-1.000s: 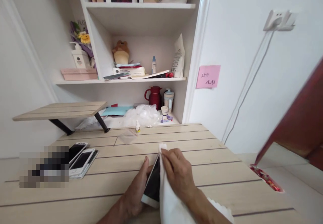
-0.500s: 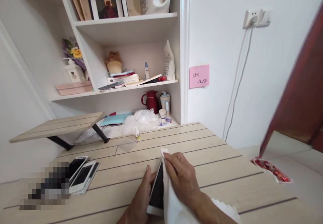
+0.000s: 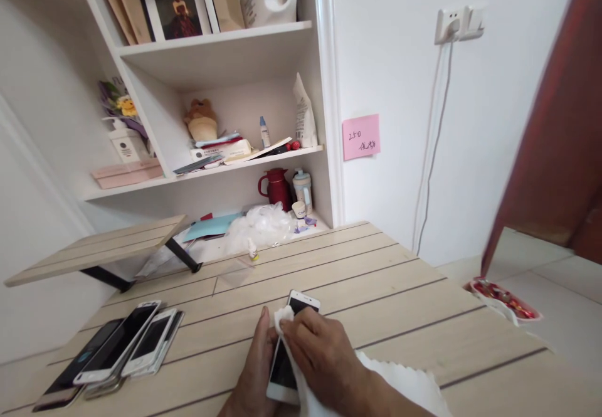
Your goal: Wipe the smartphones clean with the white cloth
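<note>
Here, left hand [image 3: 251, 367] grips smartphone [image 3: 282, 367], open tabletop [image 3: 376, 304] ahead

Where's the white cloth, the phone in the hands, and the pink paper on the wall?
White cloth [image 3: 399, 382]: head view, on the loose end past the wrist.
Phone [image 3: 282, 370]: head view, on its dark screen.
Pink sticky note [image 3: 361, 137]: head view, on its middle.
</note>
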Demonstrator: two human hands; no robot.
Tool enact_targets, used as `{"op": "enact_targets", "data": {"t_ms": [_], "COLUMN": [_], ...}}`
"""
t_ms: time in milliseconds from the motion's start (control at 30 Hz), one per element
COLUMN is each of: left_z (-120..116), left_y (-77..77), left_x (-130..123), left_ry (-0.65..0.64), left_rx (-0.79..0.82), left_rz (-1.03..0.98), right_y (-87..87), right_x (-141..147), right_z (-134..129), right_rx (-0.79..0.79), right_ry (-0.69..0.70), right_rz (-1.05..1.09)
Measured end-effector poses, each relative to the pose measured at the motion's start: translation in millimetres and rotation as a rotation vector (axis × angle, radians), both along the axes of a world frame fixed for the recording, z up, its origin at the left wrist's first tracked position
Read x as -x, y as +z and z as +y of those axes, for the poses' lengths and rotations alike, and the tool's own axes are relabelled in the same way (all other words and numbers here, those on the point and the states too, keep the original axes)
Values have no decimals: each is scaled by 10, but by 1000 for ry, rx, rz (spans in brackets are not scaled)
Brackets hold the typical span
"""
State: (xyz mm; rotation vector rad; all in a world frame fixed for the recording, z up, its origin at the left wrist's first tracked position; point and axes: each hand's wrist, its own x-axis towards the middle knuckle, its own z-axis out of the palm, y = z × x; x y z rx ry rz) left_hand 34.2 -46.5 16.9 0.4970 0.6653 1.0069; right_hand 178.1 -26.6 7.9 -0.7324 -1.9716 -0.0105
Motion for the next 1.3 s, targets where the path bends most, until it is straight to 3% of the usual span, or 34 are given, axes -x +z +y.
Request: {"op": "enact_targets", "data": {"t_ms": [167,333,467,667,867,1033,1133,1300], "left_z": [-13,-17,-30,-58,-65,-52,-29,46], "left_y": [-13,-44,1,-2,29,63,51,41], "left_x": [19,28,14,39,-23,27,75,132], "left_ry": [-5,-3,-18,-34,-35,-20,22,-20], "left_rx": [-76,-68,-98,54,-42,25,36,100], "left_rz": [43,50,75,-13,-37,-48,-32,-35], "right_y": [22,31,36,37,5,-70,-40,10], "right_x": [-19,-17,-14,95,43,167,207,207], "right_z": [17,12,-2,-152,-72,-233,-297,-300], "right_rx": [30,-1,2,76,111,139,98,36], "right_ry": [-108,-8,-78,98,-51,134,191,262], "right_rz": [121,26,152,30,180,-91,-153,-207]}}
